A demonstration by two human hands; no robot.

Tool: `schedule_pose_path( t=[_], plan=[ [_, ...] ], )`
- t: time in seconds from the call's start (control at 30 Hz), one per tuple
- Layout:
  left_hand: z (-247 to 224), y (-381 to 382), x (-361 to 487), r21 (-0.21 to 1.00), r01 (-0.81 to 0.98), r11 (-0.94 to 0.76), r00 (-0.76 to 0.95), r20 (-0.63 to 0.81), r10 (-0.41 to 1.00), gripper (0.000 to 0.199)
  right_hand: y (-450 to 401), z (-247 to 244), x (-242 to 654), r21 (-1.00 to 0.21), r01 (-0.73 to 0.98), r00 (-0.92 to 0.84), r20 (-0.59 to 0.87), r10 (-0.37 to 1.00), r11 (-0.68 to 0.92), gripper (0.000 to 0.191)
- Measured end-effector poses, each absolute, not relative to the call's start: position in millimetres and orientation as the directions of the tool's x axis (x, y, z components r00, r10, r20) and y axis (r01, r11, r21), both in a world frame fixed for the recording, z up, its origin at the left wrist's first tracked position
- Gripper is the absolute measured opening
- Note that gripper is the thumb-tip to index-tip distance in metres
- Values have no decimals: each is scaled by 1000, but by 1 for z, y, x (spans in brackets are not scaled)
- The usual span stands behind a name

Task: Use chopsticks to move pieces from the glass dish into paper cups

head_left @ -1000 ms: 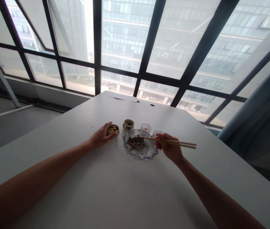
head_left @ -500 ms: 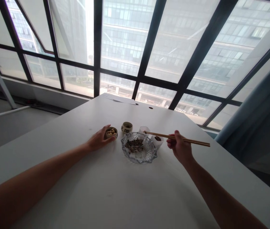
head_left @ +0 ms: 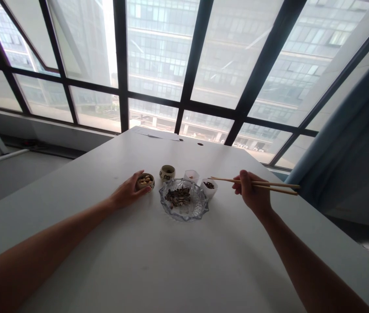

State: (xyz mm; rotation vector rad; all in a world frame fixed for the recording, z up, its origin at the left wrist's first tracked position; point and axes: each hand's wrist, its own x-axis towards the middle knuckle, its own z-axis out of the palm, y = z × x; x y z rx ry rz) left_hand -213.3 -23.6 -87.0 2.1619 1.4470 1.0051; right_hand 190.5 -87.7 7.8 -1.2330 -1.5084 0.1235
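Note:
My left hand (head_left: 125, 192) is curled round a small ceramic cup (head_left: 152, 187) of light-shelled nuts (head_left: 145, 179), standing on the table. In my right hand (head_left: 255, 195) is a pair of wooden chopsticks (head_left: 279, 185), held level right of the dishes; their tips sit close together near a white plastic cup and carry nothing I can see. A clear glass bowl (head_left: 200, 209) with a jagged rim lies between my hands, with striped seeds (head_left: 179, 198) heaped in it. That white plastic cup (head_left: 211, 193) contains dark seeds. Another white cup (head_left: 191, 174) has a few small reddish bits.
A second ceramic cup (head_left: 167, 174) with dark written characters stands behind the bowl. White paper (head_left: 158, 134) lies at the far edge of the white table (head_left: 145, 265). Beyond are framed windows; a blue curtain (head_left: 341, 130) hangs at right.
My right hand has drawn the chopsticks to the right, away from above the white cups. Their rear ends are spread wider. My left hand stays at the nut cup.

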Motion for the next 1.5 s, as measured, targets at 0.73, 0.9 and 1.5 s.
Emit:
schedule_pose_path(
  t=[0.73, 0.9, 1.5],
  plan=[
    [-85, -25, -210, 638, 645, -420, 224, 368, 903, 91, -103, -14, 147, -684, 591, -210, 382, 900, 429, 52],
    [-84, -26, -210, 640, 649, -412, 227, 354, 907, 91, -102, -5, 144, -776, 486, -114, 399, 910, 401, 53],
    [-83, -27, -209, 669, 625, -401, 201, 358, 912, 88, -96, 16, 188, -470, 788, 47, 690, 722, 397, 57]
  ],
)
